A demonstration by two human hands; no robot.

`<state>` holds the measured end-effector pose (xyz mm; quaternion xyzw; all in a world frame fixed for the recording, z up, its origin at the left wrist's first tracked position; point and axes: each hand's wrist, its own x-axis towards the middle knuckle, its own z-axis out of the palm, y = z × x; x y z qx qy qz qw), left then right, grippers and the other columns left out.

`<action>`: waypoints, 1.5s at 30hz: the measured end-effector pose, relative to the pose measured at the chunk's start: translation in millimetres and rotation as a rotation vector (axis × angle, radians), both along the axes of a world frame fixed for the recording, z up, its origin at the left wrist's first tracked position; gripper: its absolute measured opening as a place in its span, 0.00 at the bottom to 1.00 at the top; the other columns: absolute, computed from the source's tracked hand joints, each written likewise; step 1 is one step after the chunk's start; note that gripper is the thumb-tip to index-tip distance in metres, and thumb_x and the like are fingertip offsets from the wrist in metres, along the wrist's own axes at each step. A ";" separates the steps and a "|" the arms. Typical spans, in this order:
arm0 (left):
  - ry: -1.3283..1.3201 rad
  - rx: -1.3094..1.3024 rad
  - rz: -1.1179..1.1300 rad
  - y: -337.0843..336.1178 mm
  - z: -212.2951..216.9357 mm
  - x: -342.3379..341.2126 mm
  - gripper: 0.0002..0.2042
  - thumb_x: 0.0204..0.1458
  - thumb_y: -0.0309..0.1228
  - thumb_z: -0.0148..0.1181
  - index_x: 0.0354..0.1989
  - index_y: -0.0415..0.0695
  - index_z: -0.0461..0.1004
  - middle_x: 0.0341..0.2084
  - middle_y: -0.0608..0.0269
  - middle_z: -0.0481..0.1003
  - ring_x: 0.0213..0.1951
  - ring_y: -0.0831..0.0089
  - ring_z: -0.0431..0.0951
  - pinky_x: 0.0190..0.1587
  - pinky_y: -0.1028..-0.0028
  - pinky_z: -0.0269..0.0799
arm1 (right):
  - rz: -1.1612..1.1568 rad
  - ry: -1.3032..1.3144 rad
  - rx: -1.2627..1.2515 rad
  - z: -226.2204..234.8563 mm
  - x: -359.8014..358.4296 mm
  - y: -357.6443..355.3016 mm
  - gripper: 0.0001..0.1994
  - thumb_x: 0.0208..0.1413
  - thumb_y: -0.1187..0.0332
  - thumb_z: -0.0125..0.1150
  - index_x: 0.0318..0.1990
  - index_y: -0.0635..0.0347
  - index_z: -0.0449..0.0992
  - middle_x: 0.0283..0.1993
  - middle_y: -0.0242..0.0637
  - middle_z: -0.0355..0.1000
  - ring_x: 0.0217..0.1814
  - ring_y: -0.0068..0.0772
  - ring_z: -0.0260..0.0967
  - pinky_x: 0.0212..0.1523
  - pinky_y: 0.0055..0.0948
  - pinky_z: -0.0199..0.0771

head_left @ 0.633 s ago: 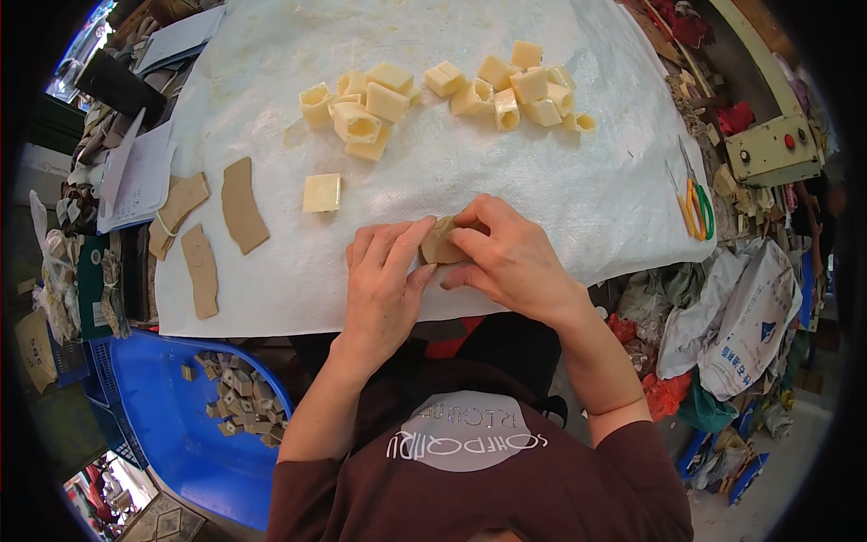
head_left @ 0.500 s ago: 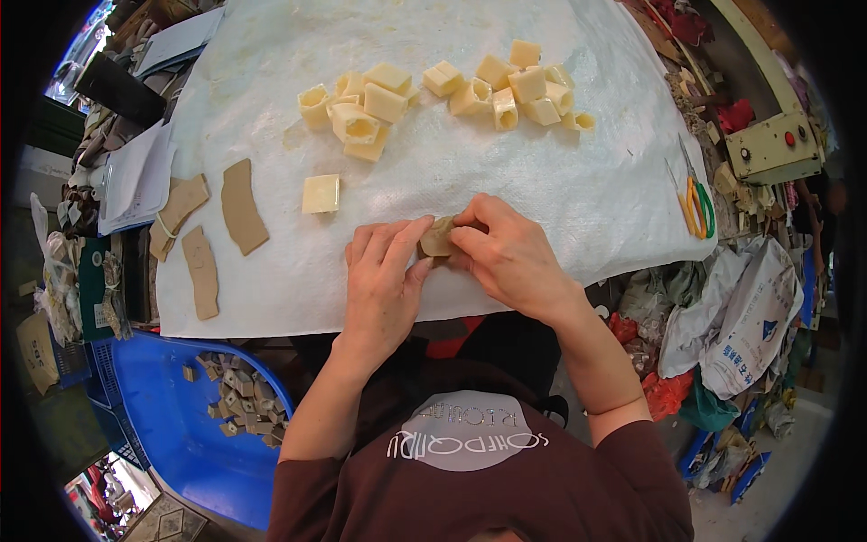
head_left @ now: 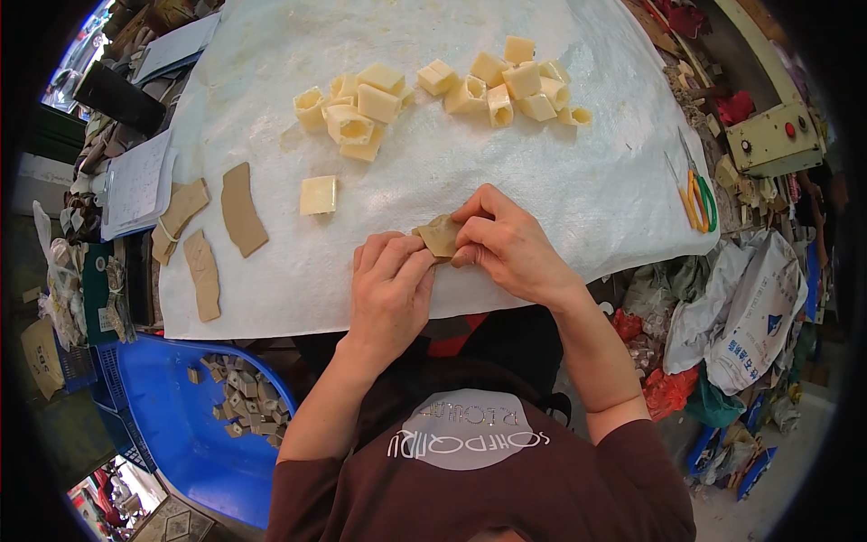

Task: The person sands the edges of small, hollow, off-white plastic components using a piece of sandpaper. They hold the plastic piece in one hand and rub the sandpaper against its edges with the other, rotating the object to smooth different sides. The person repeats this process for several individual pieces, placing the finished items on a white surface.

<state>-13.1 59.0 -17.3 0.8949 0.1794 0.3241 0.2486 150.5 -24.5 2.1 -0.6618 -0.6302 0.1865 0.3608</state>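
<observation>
Near the front edge of the white sheet, both hands grip a small tan piece (head_left: 438, 235) with a curved, folded look; fingers cover much of it. My left hand (head_left: 390, 285) closes on its left and lower side, fingers bent. Thumb and fingers of my right hand (head_left: 515, 246) pinch its right side. Ahead and to the left lies a single cream square block (head_left: 318, 194). Farther off are two heaps of hollow cream blocks, a left heap (head_left: 379, 104) and a right heap (head_left: 522, 81). Flat wavy tan strips (head_left: 244, 212) lie at the left.
The white sheet (head_left: 578, 199) covers the table. Scissors (head_left: 695, 194) with orange and green handles lie at its right edge, below a control box (head_left: 772, 140). At lower left a blue tub (head_left: 181, 452) holds many tan blocks (head_left: 244, 397). Papers (head_left: 135, 194) sit on the left.
My left fingers have shifted lower along the tan piece, so more of it shows. My right hand has moved slightly upward and still pinches it. The blocks and strips lie as before.
</observation>
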 end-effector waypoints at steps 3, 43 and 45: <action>-0.008 -0.015 -0.001 0.7 -0.2 -0.8 0.11 0.35 0.17 0.60 0.30 0.40 0.73 0.33 0.62 0.72 0.37 0.62 0.70 0.40 0.68 0.63 | -0.026 -0.081 -0.001 1.5 -3.4 1.2 0.08 0.38 0.72 0.65 0.25 0.61 0.70 0.35 0.36 0.64 0.36 0.38 0.67 0.35 0.33 0.69; 0.036 0.044 0.177 54.6 23.4 -22.4 0.17 0.37 0.19 0.60 0.39 0.43 0.73 0.37 0.56 0.68 0.39 0.60 0.68 0.44 0.67 0.65 | -0.767 0.635 0.636 27.2 58.2 -82.0 0.09 0.56 0.76 0.52 0.43 0.62 0.64 0.36 0.34 0.71 0.38 0.19 0.67 0.39 0.17 0.65; 0.122 0.027 0.235 67.5 36.7 -23.5 0.19 0.36 0.18 0.60 0.41 0.43 0.72 0.38 0.55 0.67 0.40 0.59 0.68 0.44 0.66 0.65 | -0.728 0.633 0.558 24.2 56.7 -91.2 0.08 0.56 0.76 0.52 0.42 0.63 0.65 0.36 0.32 0.70 0.37 0.18 0.66 0.40 0.16 0.64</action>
